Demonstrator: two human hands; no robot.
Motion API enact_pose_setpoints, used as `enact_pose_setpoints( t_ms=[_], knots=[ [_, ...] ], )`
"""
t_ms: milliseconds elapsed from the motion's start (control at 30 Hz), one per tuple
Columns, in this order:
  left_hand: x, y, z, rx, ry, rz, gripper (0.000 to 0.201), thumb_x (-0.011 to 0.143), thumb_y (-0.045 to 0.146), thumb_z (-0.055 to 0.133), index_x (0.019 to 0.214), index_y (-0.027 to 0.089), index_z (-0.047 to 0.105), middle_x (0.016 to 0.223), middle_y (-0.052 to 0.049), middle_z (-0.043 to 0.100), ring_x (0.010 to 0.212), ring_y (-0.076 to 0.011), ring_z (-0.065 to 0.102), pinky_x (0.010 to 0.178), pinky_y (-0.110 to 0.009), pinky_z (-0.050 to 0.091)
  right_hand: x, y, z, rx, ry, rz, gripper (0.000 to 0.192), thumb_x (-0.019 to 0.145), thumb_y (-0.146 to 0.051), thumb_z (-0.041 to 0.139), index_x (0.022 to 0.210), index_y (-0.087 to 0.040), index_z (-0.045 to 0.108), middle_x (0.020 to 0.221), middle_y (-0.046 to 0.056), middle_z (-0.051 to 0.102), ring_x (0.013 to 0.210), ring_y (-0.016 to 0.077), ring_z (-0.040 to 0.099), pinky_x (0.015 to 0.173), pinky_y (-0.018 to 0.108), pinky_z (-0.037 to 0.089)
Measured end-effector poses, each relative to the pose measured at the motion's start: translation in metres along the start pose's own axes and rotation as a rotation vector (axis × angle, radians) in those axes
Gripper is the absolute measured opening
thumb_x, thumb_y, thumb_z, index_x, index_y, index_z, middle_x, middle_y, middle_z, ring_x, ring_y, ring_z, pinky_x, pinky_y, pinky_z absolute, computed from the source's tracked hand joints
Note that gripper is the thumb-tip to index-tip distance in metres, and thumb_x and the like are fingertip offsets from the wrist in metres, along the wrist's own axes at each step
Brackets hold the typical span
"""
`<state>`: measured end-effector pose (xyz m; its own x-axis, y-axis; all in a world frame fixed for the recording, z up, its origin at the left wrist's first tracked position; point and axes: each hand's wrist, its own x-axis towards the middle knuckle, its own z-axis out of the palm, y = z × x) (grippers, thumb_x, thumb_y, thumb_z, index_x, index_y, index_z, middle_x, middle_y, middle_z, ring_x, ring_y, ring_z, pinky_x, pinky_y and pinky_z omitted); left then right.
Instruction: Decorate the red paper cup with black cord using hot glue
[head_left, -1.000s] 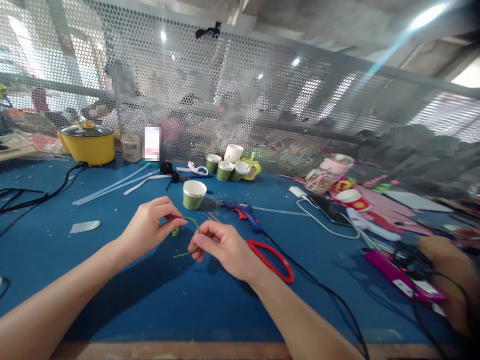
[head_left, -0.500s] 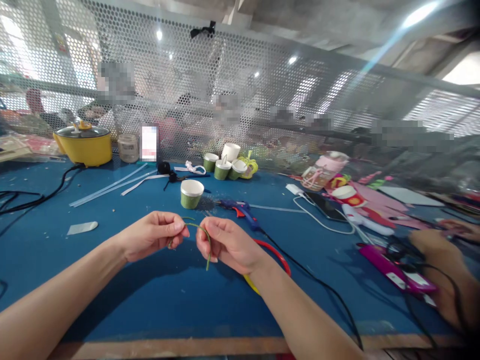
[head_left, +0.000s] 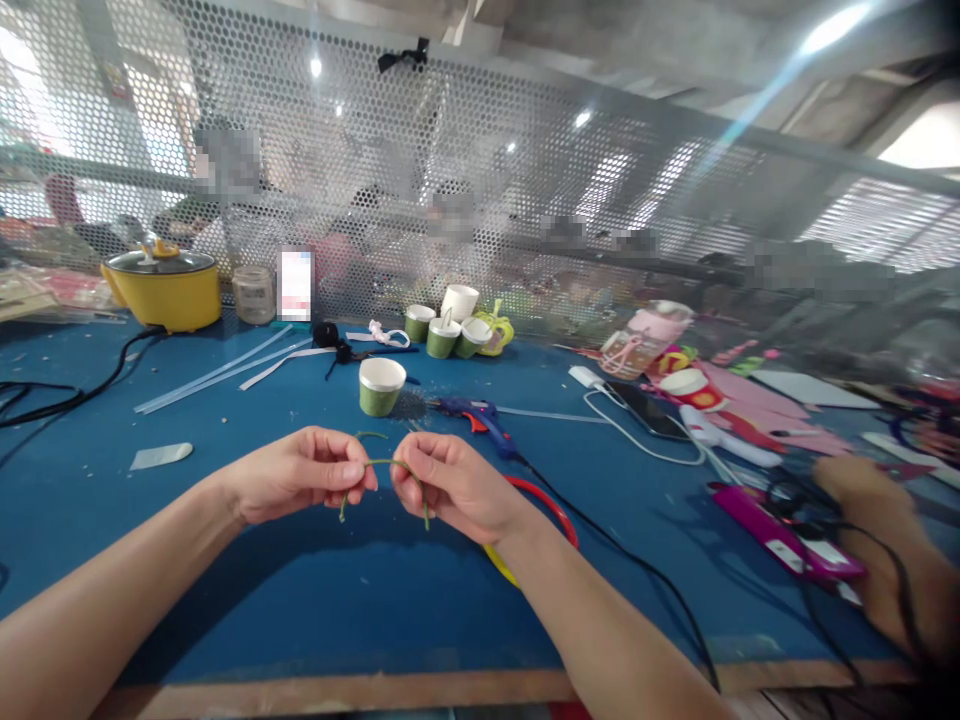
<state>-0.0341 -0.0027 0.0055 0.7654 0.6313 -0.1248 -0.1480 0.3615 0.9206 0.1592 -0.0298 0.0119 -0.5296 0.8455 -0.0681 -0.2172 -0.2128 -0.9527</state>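
A thin green cord (head_left: 381, 462) runs between my two hands above the blue table, its ends hanging down. My left hand (head_left: 311, 472) pinches it between thumb and fingers. Opposite, my right hand (head_left: 442, 480) pinches the same cord a short way along. Another short green piece (head_left: 372, 435) shows just behind the left fingertips. Beyond the hands stands a green paper cup (head_left: 381, 388) with a white inside, upright. A blue glue gun (head_left: 480, 415) with a red trigger lies to its right.
Several cups (head_left: 444, 335) stand by the mesh screen. A yellow electric pot (head_left: 161, 290) and a jar (head_left: 255, 295) are at back left. On the right are a magenta power strip (head_left: 784, 530), a phone (head_left: 645, 408) and another person's arm (head_left: 870, 510). The glue gun's black cord (head_left: 637, 555) crosses the table.
The green cord is straighter between my hands, and one end now hangs below my left fingers. Both hands stay close to where they were, still pinching.
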Motion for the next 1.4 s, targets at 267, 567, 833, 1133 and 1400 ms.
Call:
enact_pose_setpoints(
  t_ms=[267,567,833,1133,1400],
  knots=[
    [0.003,0.0,-0.004,0.028,0.038,0.063,0.016,0.068,0.027,0.068,0.07,0.011,0.064,0.068,-0.003,0.063,0.051,-0.0065,0.054,0.05,-0.018,0.041,0.006,-0.001,-0.006,-0.293,0.234,-0.13,0.036,0.072,-0.05,0.057,0.075,-0.014,0.059,0.058,-0.002,0.056,0.048,0.0063,0.049,0.043,0.018,0.035],
    [0.004,0.001,-0.001,0.177,0.151,0.059,0.022,0.068,0.033,0.066,0.071,0.012,0.062,0.071,-0.003,0.062,0.055,-0.0081,0.053,0.055,-0.021,0.04,0.0,-0.011,-0.008,-0.432,0.312,-0.115,0.029,0.077,-0.043,0.054,0.07,-0.014,0.057,0.052,-0.004,0.051,0.042,0.0039,0.041,0.039,0.017,0.029],
    [0.008,0.009,0.003,0.406,0.158,-0.001,0.029,0.072,0.04,0.06,0.069,0.012,0.063,0.059,0.001,0.055,0.047,-0.0045,0.037,0.045,-0.017,0.025,0.002,-0.014,0.005,-0.769,0.244,0.006,0.019,0.079,-0.029,0.05,0.068,-0.014,0.055,0.052,-0.004,0.051,0.045,0.0051,0.043,0.044,0.017,0.034],
    [0.015,0.012,-0.005,0.053,0.124,-0.144,0.023,0.059,0.031,0.074,0.061,0.011,0.062,0.055,0.0,0.056,0.046,-0.0036,0.04,0.043,-0.015,0.027,0.001,-0.034,-0.012,-0.84,0.228,-0.015,0.024,0.081,-0.038,0.045,0.082,-0.016,0.056,0.068,0.001,0.059,0.055,0.0084,0.053,0.048,0.018,0.041],
    [0.014,0.023,-0.006,-0.084,0.309,0.034,0.015,0.068,0.026,0.068,0.066,0.013,0.061,0.066,-0.001,0.06,0.052,-0.006,0.052,0.049,-0.016,0.04,-0.004,-0.044,-0.102,-1.475,0.736,0.355,0.009,0.072,-0.012,0.054,0.075,-0.008,0.061,0.089,0.019,0.062,0.092,0.0269,0.057,0.079,0.032,0.04]
  ],
)
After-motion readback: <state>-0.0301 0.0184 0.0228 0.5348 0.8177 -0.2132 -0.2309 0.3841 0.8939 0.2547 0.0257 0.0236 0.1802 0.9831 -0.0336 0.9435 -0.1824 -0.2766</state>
